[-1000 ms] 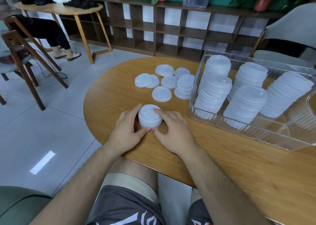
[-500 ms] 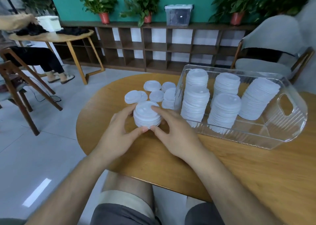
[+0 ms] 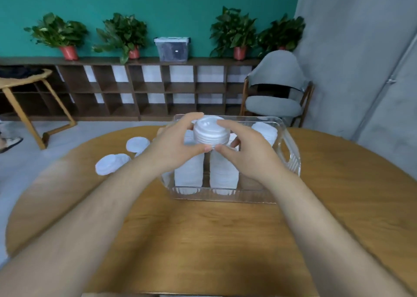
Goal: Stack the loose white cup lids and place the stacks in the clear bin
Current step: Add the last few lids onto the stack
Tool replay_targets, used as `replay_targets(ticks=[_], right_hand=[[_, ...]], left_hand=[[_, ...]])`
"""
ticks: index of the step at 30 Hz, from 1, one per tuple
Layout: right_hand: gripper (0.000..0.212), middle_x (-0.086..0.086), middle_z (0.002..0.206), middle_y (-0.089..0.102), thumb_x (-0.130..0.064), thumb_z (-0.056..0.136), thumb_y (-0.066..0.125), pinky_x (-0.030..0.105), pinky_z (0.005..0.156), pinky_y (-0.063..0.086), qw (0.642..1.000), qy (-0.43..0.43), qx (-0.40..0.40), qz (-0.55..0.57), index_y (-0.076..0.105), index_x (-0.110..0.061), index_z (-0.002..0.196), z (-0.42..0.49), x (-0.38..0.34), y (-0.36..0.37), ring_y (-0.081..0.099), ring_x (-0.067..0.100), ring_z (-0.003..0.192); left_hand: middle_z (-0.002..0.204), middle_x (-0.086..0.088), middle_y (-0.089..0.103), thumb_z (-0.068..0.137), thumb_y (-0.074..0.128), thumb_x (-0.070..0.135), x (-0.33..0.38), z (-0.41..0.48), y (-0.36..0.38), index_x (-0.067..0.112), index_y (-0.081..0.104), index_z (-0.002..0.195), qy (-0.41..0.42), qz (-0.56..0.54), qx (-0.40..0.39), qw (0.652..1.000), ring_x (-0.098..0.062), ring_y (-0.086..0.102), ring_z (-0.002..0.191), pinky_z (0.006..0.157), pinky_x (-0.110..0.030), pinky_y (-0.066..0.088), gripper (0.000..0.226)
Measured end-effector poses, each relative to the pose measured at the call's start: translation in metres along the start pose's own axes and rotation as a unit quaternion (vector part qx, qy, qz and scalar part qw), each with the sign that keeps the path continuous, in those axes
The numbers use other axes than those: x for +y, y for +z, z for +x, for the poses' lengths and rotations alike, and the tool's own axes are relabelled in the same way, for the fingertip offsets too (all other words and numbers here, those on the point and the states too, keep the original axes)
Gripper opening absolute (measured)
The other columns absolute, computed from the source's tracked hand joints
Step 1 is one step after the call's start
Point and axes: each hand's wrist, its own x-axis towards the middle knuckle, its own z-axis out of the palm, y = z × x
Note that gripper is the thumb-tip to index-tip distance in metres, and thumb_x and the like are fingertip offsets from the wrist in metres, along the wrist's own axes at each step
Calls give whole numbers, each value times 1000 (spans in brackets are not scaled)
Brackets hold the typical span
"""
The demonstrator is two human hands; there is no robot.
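A short stack of white cup lids (image 3: 211, 132) is held between my left hand (image 3: 174, 144) and my right hand (image 3: 247, 152), above the clear bin (image 3: 291, 159). Inside the bin stand tall lid stacks (image 3: 189, 172), one more at the back right (image 3: 265, 132). Loose white lids (image 3: 111, 164) and another (image 3: 137, 143) lie on the round wooden table (image 3: 203, 240), left of the bin. My hands hide the bin's middle stacks.
A grey chair (image 3: 276, 93) stands behind the table at the right, beside a grey wall. A dark shelf unit with potted plants lines the back wall. A wooden side table (image 3: 22, 86) stands at the far left.
Both hands lifted the short lid stack off the table and carried it right, over the bin. The view tilted up and swung toward the bin.
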Motion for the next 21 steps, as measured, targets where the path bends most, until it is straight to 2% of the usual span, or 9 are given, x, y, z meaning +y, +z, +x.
replay_targets(ticks=[2,4,6,10,17,21], right_hand=[[56,-22,116,59,-40,92,71,9,80,38,1000,21,-2,-1,51,-36,144,-3,18,-4,54,-2,94],[56,-18,130,60,-38,92,73,12,92,36,999,38,-3,8,52,-35,143,-5,34,-3,53,1,115],[56,-16,139,58,-37,92,73,16,99,35,999,46,-8,5,52,-35,143,-6,46,1,50,4,127],[57,-13,143,56,-36,92,73,18,104,34,998,52,-20,3,51,-35,144,-3,60,9,47,8,133],[59,-10,147,52,-41,92,71,29,110,37,998,50,-33,-15,48,-40,145,-5,67,18,42,13,138],[58,-10,145,53,-38,92,72,23,104,37,998,53,-30,-7,49,-39,145,-9,70,21,43,12,135]], left_hand=[[126,21,54,81,78,53,2,15,17,40,41,143,2,27,-25,999,-10,46,132,114,-37,30,73],[129,16,55,77,78,59,-1,25,34,41,41,141,-4,36,-51,998,-14,45,133,115,-39,31,76],[129,9,56,77,78,59,-6,30,46,42,40,140,-16,51,-63,997,-19,40,134,115,-41,29,76],[130,7,52,80,78,55,-9,33,56,41,40,142,-30,74,-76,994,-20,27,137,102,-29,20,74],[130,9,49,77,79,56,-11,31,59,41,40,139,-43,104,-88,990,-19,23,135,101,-29,22,75],[128,10,49,76,80,57,-11,29,61,41,41,138,-44,97,-98,989,-17,23,134,102,-29,23,75]])
